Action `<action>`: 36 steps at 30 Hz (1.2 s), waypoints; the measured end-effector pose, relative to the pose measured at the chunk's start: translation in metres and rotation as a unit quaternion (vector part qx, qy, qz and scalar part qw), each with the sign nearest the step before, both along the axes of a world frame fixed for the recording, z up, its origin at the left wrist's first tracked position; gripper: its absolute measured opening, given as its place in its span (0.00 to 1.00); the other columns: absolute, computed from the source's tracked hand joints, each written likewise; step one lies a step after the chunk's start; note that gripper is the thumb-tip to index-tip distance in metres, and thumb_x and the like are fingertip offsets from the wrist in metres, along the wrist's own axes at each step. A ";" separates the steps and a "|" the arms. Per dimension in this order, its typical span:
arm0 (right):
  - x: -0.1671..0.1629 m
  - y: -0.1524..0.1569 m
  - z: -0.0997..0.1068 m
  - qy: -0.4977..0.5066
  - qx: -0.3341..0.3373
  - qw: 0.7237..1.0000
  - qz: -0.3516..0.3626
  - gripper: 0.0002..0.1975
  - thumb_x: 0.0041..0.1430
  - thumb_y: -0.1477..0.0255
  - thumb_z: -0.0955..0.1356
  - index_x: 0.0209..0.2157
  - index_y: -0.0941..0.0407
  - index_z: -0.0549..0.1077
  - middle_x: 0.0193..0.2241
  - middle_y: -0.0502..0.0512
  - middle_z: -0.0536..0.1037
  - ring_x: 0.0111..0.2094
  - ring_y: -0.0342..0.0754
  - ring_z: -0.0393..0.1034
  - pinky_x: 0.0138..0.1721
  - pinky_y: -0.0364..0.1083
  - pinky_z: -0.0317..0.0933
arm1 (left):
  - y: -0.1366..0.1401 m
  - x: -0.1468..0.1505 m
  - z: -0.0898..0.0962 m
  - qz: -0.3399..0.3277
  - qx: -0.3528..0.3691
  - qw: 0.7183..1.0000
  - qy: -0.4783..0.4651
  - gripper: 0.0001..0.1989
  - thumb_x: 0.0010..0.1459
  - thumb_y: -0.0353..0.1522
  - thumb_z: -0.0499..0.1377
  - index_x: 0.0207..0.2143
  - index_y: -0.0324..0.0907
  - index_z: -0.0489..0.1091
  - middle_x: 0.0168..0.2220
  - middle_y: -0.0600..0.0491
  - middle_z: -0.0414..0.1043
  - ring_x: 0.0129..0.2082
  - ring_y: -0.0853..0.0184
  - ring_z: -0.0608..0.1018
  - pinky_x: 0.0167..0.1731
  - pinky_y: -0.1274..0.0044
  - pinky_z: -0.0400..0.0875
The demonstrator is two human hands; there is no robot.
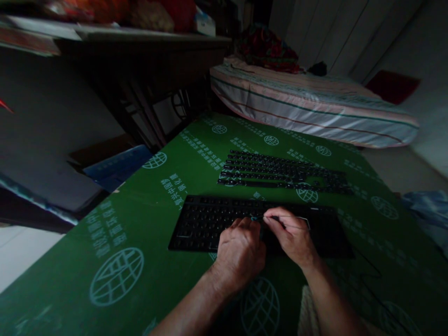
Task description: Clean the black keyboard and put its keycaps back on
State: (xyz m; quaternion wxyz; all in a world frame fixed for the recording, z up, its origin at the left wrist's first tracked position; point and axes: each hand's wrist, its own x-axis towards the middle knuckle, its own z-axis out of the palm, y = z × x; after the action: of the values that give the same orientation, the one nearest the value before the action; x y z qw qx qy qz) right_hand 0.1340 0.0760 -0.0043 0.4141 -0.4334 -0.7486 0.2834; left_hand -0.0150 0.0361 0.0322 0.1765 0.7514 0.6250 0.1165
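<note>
I'm looking into a dim room where most of the light falls on the far bed [315, 112], spread with a striped sheet and topped by a heap of red patterned cloth [268, 49]. Behind it I make out a grey panelled wall [325, 28], with a paler wall [434, 79] to the right. On my left stands a dark table [154, 42], its top cluttered, a spoked wheel [179, 103] showing in the shadow beneath. Pale floor [28, 247] shows beside the green board [147, 219] printed with globes and lettering.
</note>
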 end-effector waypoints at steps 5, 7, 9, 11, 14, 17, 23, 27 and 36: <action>-0.002 -0.002 0.002 -0.008 0.014 1.000 0.011 0.06 0.60 0.72 0.65 0.35 0.54 0.74 0.32 0.52 0.80 0.34 0.45 0.75 0.40 0.41 0.68 | 0.000 -0.001 -0.002 -0.005 0.008 1.000 0.000 0.11 0.49 0.26 0.51 0.34 0.38 0.70 0.32 0.48 0.72 0.36 0.60 0.76 0.37 0.71 0.71; -0.003 -0.002 0.002 -0.010 0.022 1.000 0.016 0.06 0.60 0.72 0.64 0.35 0.54 0.74 0.32 0.52 0.80 0.34 0.44 0.75 0.39 0.40 0.68 | 0.001 -0.001 -0.002 -0.003 0.010 1.000 0.004 0.11 0.49 0.26 0.51 0.33 0.38 0.70 0.32 0.48 0.72 0.36 0.59 0.76 0.37 0.70 0.71; -0.003 -0.001 0.000 -0.007 0.029 0.999 0.015 0.06 0.60 0.72 0.64 0.35 0.55 0.74 0.31 0.52 0.80 0.34 0.44 0.75 0.39 0.40 0.68 | 0.001 -0.002 -0.002 0.004 0.008 1.000 0.007 0.10 0.49 0.26 0.51 0.33 0.38 0.70 0.32 0.48 0.72 0.36 0.59 0.76 0.37 0.70 0.71; -0.003 0.000 -0.001 -0.003 0.032 0.999 0.008 0.06 0.60 0.72 0.65 0.35 0.55 0.74 0.31 0.52 0.80 0.33 0.44 0.75 0.39 0.40 0.68 | 0.002 -0.002 -0.001 0.006 0.007 1.000 0.006 0.10 0.49 0.26 0.51 0.33 0.38 0.70 0.32 0.48 0.73 0.36 0.59 0.76 0.38 0.70 0.71; -0.001 0.001 -0.001 -0.001 0.033 0.999 0.007 0.06 0.60 0.72 0.65 0.35 0.54 0.74 0.32 0.52 0.80 0.34 0.44 0.75 0.39 0.40 0.68 | 0.001 -0.001 -0.002 -0.001 0.011 1.000 -0.001 0.10 0.49 0.26 0.51 0.33 0.38 0.70 0.33 0.48 0.73 0.36 0.59 0.76 0.38 0.70 0.71; -0.001 0.000 0.001 -0.003 0.038 0.999 0.021 0.07 0.60 0.73 0.64 0.35 0.55 0.74 0.32 0.53 0.80 0.34 0.44 0.76 0.40 0.40 0.68 | 0.001 -0.001 -0.003 -0.002 0.017 1.000 -0.003 0.11 0.49 0.26 0.51 0.33 0.38 0.70 0.32 0.48 0.73 0.35 0.59 0.76 0.37 0.69 0.71; -0.003 -0.001 0.004 -0.007 0.046 0.999 0.024 0.07 0.60 0.74 0.64 0.34 0.55 0.75 0.30 0.52 0.80 0.33 0.43 0.76 0.38 0.38 0.68 | 0.000 -0.001 -0.002 0.003 0.018 1.000 -0.005 0.11 0.48 0.25 0.50 0.33 0.38 0.70 0.31 0.48 0.72 0.36 0.58 0.76 0.37 0.69 0.71; -0.003 0.000 0.003 -0.004 0.036 0.999 0.007 0.06 0.60 0.72 0.65 0.34 0.55 0.75 0.31 0.52 0.80 0.33 0.44 0.76 0.38 0.38 0.68 | 0.001 -0.001 -0.003 0.010 0.018 1.000 0.000 0.10 0.49 0.26 0.51 0.32 0.38 0.70 0.31 0.48 0.72 0.36 0.59 0.76 0.38 0.69 0.71; -0.002 0.000 0.001 -0.007 0.030 0.999 0.012 0.06 0.60 0.72 0.65 0.35 0.54 0.75 0.32 0.53 0.80 0.34 0.45 0.76 0.39 0.40 0.69 | -0.001 0.003 -0.004 0.009 0.017 1.000 -0.006 0.09 0.50 0.26 0.51 0.33 0.38 0.70 0.32 0.48 0.73 0.36 0.59 0.75 0.37 0.70 0.70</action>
State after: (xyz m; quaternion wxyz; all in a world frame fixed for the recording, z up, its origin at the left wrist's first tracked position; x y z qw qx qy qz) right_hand 0.1318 0.0757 -0.0030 0.4180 -0.4136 -0.7649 0.2631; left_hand -0.0124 0.0349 0.0277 0.1664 0.7478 0.6287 0.1337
